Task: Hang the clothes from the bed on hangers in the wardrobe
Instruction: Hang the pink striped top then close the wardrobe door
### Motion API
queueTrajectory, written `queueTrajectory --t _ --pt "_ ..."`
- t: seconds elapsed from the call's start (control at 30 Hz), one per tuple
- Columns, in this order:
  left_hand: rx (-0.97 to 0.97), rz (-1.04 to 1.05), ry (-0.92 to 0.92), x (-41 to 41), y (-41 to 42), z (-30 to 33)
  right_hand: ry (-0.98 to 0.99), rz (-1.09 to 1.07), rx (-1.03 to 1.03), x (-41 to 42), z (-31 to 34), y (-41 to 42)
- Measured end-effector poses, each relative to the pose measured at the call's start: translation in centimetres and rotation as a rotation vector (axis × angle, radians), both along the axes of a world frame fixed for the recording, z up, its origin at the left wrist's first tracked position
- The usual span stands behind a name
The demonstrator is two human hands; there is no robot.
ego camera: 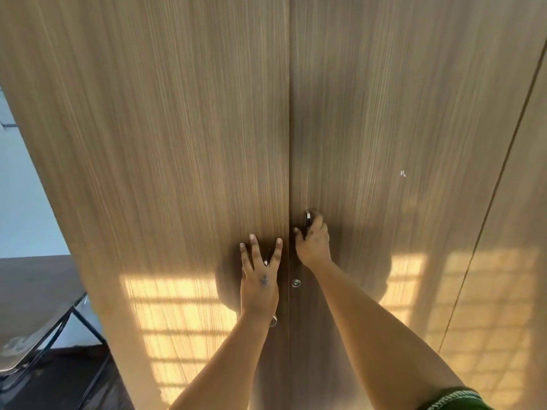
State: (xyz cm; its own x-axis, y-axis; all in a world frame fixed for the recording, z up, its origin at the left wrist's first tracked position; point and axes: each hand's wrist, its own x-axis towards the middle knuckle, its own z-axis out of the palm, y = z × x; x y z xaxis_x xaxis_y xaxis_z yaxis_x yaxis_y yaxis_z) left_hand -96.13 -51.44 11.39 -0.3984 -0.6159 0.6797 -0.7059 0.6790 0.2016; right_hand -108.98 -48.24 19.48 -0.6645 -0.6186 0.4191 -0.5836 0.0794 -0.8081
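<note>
A small pale scratch-like mark (pixel 402 173) sits on the right door (pixel 399 113) of the wardrobe, at about two o'clock from the hands; it resembles a "K" but is too small to read for certain. The left hand (pixel 260 279) lies flat against the left door (pixel 162 143), fingers (pixel 253 247) spread apart and pointing to twelve o'clock, a metal handle (pixel 267 261) partly showing between them, nothing gripped. The right hand (pixel 314 242) is curled closed around the right door's metal handle (pixel 307 219), thumb out towards nine o'clock. A round keyhole (pixel 295 283) sits at six o'clock from that handle. Both doors meet at the centre seam, shut. A folding table (pixel 32 291) stands at eight o'clock.
</note>
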Motion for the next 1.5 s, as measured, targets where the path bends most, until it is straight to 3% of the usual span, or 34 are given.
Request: queueTrajectory --t 0.13,0.3,0.6,0.93,1.23,1.5 --pt "0.017 0.016 -0.013 -2.0 -2.6 0.3 -0.077 0.007 -0.120 -0.8 -0.6 -1.9" --pt "0.028 0.042 -0.031 -3.6 -4.2 0.0 -0.073 0.071 -0.033 -1.6 -1.9 -3.0" --pt "0.022 0.091 -0.071 -4.6 -5.7 0.1 -0.029 -0.019 -0.128 -1.1 -2.5 -3.3" --pt "0.023 0.132 -0.077 -5.4 -6.3 0.2 0.012 -0.029 -0.078 -1.3 -3.0 -4.1" --pt "0.031 0.038 -0.038 -4.4 -5.8 0.4 0.010 -0.073 -0.152 -1.0 -3.5 -4.3" --pt "0.058 0.031 -0.118 -3.1 -5.5 1.0 0.066 -0.044 -0.048 -1.3 -4.0 -3.6"
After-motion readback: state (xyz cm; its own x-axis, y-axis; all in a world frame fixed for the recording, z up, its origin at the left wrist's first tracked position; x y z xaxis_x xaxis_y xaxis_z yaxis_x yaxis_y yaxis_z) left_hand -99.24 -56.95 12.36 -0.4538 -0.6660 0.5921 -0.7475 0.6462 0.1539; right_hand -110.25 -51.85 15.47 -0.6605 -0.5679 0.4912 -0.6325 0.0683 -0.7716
